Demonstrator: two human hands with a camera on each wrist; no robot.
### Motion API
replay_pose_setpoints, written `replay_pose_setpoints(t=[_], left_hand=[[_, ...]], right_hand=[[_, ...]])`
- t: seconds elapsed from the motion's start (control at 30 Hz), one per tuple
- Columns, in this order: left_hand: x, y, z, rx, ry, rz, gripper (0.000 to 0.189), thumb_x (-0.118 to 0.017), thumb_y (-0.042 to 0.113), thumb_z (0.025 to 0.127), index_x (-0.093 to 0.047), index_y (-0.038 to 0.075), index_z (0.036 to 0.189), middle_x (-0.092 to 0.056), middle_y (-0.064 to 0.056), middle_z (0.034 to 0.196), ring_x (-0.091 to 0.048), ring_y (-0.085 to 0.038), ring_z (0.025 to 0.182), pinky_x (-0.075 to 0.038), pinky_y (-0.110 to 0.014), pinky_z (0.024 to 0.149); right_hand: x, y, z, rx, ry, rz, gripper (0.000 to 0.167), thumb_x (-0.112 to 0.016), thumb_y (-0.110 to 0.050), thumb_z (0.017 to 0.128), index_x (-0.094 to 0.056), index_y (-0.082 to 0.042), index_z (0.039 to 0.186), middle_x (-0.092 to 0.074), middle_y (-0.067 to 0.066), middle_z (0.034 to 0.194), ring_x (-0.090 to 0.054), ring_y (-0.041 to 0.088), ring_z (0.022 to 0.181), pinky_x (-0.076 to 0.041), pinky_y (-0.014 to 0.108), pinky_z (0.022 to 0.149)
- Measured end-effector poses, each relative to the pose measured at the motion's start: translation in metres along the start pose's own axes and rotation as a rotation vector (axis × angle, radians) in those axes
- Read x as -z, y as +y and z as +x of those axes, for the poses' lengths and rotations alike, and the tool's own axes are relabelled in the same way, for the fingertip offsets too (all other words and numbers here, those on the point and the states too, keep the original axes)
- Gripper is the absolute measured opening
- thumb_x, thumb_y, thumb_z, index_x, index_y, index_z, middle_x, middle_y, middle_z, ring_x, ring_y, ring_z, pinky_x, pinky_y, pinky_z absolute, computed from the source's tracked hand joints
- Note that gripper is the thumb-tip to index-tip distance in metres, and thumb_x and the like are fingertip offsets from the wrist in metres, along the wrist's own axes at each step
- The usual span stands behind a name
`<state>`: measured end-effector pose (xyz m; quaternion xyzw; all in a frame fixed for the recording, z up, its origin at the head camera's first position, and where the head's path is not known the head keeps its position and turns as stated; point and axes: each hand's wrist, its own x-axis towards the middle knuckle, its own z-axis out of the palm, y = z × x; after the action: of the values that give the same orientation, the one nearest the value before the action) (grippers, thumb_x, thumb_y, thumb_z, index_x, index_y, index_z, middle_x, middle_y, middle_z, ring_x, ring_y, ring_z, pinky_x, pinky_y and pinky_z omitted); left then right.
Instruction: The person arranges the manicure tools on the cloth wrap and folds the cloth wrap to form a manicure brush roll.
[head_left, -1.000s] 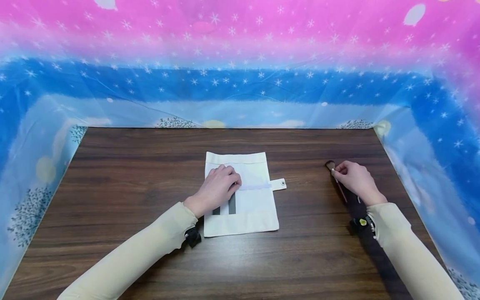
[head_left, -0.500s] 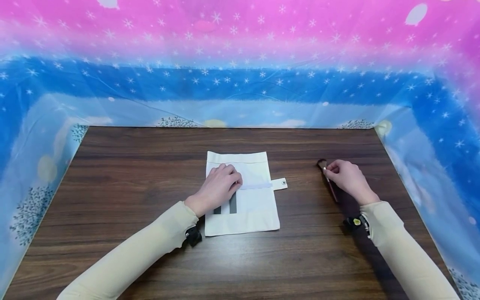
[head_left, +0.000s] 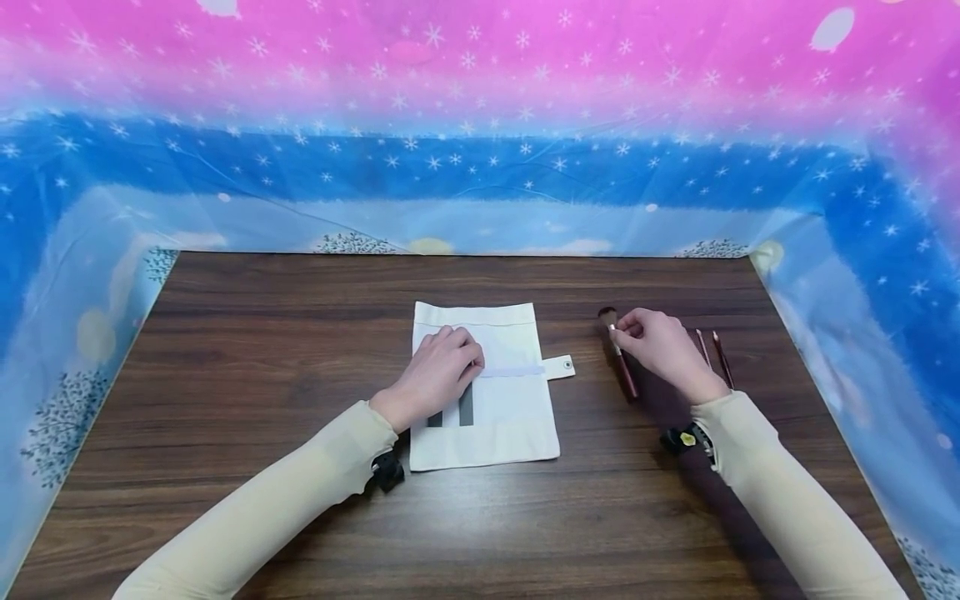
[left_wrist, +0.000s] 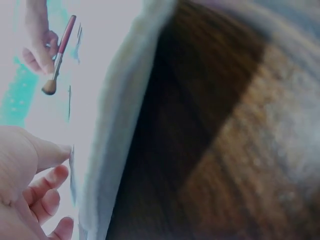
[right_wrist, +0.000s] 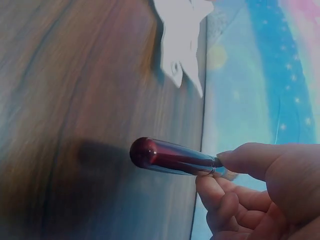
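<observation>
Near the middle of the table, a white cloth roll-up case (head_left: pixel 510 408) lies spread out, its snap strap (head_left: pixel 558 367) pointing right. My left hand (head_left: pixel 442 367) rests over its upper left part, thumb and fingers pinching the inner pocket's edge; dark grey stripes (head_left: pixel 466 407) show below the hand. To the right, my right hand (head_left: pixel 663 346) pinches a makeup brush (head_left: pixel 621 367) just below its brown bristles. The brush's dark red handle (right_wrist: pixel 175 157) slants down toward the table, with its rounded end free in the right wrist view.
Two thin reddish sticks (head_left: pixel 722 358) lie on the dark wooden table (head_left: pixel 300 317), partly hidden behind the right hand. A pink and blue snowflake-printed cloth (head_left: pixel 480 175) encloses the table's back and sides.
My right hand has moved left toward the cloth case with the makeup brush, uncovering the two thin sticks. The left hand has stayed in place on the case.
</observation>
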<state>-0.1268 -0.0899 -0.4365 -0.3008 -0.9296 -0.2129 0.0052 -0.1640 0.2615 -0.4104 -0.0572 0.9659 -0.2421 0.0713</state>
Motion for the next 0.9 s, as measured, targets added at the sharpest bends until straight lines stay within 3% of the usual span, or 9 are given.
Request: replay_pose_setpoints(t=[0.47,0.9], left_hand=[[0.000,0.000,0.000,-0.002,-0.003,-0.006,0.011,-0.066,0.010,0.102,-0.072,0.014,0.094,-0.062,-0.005,0.105,-0.051,-0.026,0.094,-0.045,-0.048,0.087],[0.000,0.001,0.000,0.002,-0.003,-0.011,0.013,-0.065,0.009,0.103,-0.073,0.014,0.094,-0.062,-0.004,0.104,-0.050,-0.026,0.093,-0.044,-0.047,0.086]], right_hand=[[-0.010,-0.043,0.011,0.077,-0.060,0.045,0.026,-0.064,-0.024,0.103,-0.071,0.000,0.112,-0.074,0.012,0.098,-0.067,0.024,0.082,-0.051,0.039,0.072],[-0.025,-0.089,0.026,0.131,-0.118,0.085,0.027,-0.066,-0.026,0.103,-0.072,-0.002,0.113,-0.075,0.010,0.100,-0.070,0.023,0.087,-0.055,0.042,0.079]])
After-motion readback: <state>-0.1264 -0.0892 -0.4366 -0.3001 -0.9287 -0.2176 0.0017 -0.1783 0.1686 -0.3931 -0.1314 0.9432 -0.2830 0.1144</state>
